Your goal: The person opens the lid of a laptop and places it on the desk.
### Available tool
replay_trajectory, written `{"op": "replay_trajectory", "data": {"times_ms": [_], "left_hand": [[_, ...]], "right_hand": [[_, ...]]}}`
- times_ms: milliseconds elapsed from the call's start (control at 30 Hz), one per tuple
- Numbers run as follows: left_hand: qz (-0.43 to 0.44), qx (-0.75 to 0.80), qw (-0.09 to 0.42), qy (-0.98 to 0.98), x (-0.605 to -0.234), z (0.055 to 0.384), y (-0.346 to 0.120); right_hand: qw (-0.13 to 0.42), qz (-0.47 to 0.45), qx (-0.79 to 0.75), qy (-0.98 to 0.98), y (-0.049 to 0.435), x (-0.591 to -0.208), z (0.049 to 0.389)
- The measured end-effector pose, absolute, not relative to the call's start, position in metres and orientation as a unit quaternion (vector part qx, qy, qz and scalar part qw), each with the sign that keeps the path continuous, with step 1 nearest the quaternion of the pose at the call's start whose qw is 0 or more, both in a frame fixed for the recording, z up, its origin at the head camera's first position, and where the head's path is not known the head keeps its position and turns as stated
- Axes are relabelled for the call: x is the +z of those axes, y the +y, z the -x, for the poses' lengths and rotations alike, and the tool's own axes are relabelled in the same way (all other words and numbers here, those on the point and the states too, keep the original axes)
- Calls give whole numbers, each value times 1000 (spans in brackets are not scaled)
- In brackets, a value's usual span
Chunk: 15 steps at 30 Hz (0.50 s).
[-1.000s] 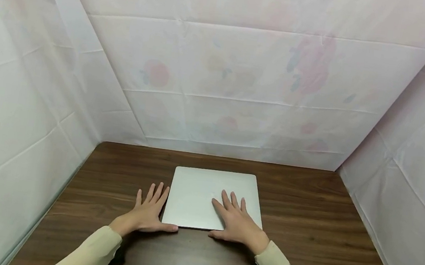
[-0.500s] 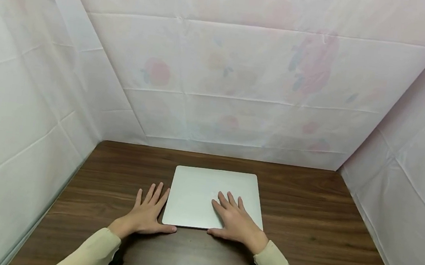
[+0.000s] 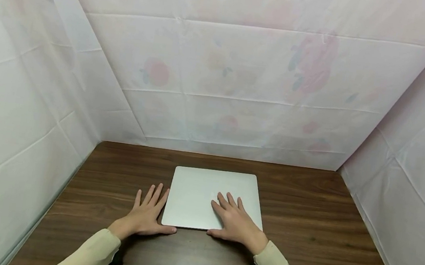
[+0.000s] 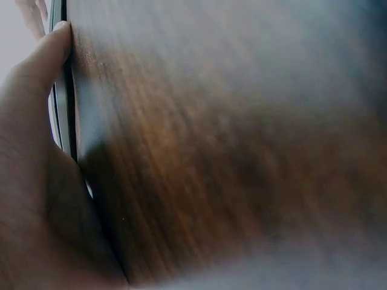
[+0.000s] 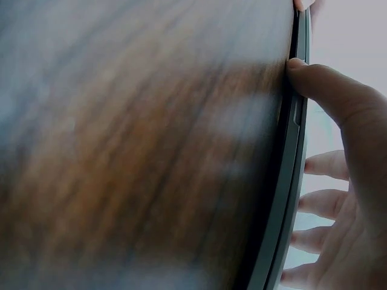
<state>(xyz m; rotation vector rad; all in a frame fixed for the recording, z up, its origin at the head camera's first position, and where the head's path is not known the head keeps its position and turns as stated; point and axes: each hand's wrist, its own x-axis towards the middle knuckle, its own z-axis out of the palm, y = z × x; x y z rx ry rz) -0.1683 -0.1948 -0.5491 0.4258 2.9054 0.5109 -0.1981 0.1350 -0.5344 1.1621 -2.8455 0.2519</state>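
A closed silver laptop [image 3: 196, 193] lies flat on the table in the head view, its front edge towards me. My left hand [image 3: 144, 218] is at its front left corner, fingers spread along the left side and thumb along the front edge. Across the right part of the lid rests my right hand [image 3: 238, 225], fingers spread, its thumb at the front edge. In the right wrist view the right thumb [image 5: 332, 90] touches the dark laptop edge [image 5: 281, 175]. The left thumb [image 4: 45, 57] touches that edge in the left wrist view.
The dark wood table [image 3: 305, 225] extends on both sides of the laptop. A pale patterned cloth [image 3: 228, 76] hangs behind it, and white cloth walls [image 3: 424, 178] stand at the left and right. Dark straps or devices show under both sleeves.
The fingers of my right hand have shifted slightly left on the lid over the last second. The left hand and the laptop stay practically in place.
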Motion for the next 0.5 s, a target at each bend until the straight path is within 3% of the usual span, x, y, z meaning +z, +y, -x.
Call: {"op": "replay_trajectory", "data": {"times_ms": [500], "left_hand": [[-135, 147, 98, 975, -550, 171, -196]], "right_hand": [[20, -375, 89, -922, 135, -533, 199]]}}
